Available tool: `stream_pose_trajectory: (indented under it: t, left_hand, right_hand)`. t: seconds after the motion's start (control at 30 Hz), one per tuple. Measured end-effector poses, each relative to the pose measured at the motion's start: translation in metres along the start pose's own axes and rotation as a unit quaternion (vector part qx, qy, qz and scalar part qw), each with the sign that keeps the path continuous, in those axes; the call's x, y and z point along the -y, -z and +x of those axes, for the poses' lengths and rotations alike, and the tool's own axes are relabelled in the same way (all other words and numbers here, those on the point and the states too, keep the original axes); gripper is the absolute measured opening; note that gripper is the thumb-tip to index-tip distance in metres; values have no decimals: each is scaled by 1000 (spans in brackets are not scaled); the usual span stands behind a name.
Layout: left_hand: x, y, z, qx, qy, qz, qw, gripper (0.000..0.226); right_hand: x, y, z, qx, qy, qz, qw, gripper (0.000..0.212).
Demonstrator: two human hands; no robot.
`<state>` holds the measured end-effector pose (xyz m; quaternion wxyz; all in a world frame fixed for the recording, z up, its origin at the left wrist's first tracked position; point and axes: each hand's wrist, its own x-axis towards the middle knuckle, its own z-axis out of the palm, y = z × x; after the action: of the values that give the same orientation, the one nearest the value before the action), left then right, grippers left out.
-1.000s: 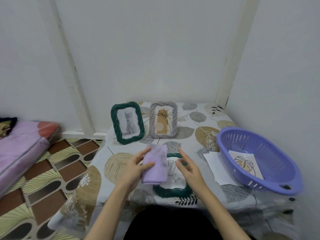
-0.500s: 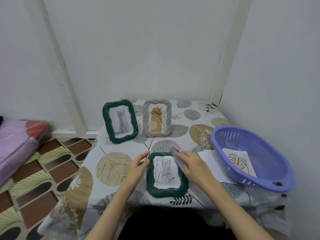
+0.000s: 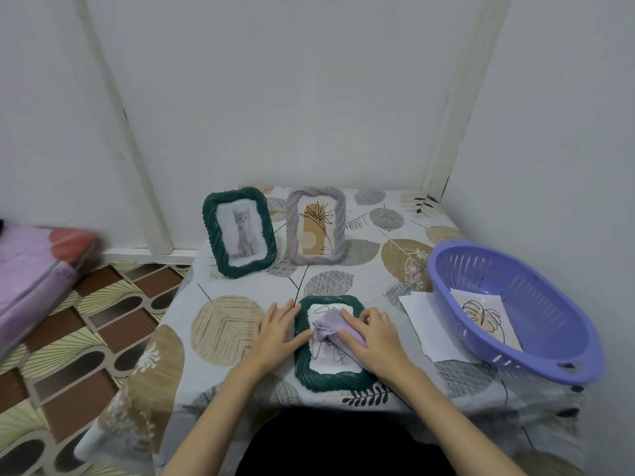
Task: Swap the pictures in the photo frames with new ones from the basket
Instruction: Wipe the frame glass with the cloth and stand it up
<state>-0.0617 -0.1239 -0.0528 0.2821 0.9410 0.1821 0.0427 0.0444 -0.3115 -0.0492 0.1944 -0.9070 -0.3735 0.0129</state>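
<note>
A dark green frame (image 3: 331,378) with a line drawing lies flat on the table in front of me. My right hand (image 3: 376,338) presses a folded lilac cloth (image 3: 330,326) onto its glass. My left hand (image 3: 278,333) rests flat against the frame's left edge, fingers spread. Behind stand two upright frames: a green frame (image 3: 239,231) with a kitten photo and a grey frame (image 3: 316,225) with a plant drawing. The purple basket (image 3: 563,365) at the right holds a leaf line drawing (image 3: 482,316).
White sheets of paper (image 3: 417,312) lie on the table, partly under the basket's left side. The table wears a leaf-patterned cloth (image 3: 226,324) and stands in a wall corner. A pink bundle (image 3: 31,273) lies on the patterned floor at the left.
The cloth passed from my left hand to my right, which now presses it onto the flat frame's glass. My left hand settled on the frame's left edge.
</note>
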Motion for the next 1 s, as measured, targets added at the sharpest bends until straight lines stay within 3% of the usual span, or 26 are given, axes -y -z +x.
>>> stream_pose_trajectory:
  t: [0.2,0.47,0.7,0.9,1.0]
  left_hand:
    - [7,11,6,111,-31,46,992,110]
    - [9,14,7,182,-55,48,981,130]
    - [10,11,5,148,-72,53,985,132]
    - [9,13,6,158,-68,54,984,132]
    - [9,13,6,159,-70,60,983,132]
  right_hand:
    - [0,-2,2,4,25,-52,998,55]
    - [15,-2,30,-17,-20,-66,998,51]
    - [19,0,0,13,113,-70,991,48]
    - [16,1,25,-28,37,-68,997,38]
    - [36,-7,39,-25,54,-43,997,37]
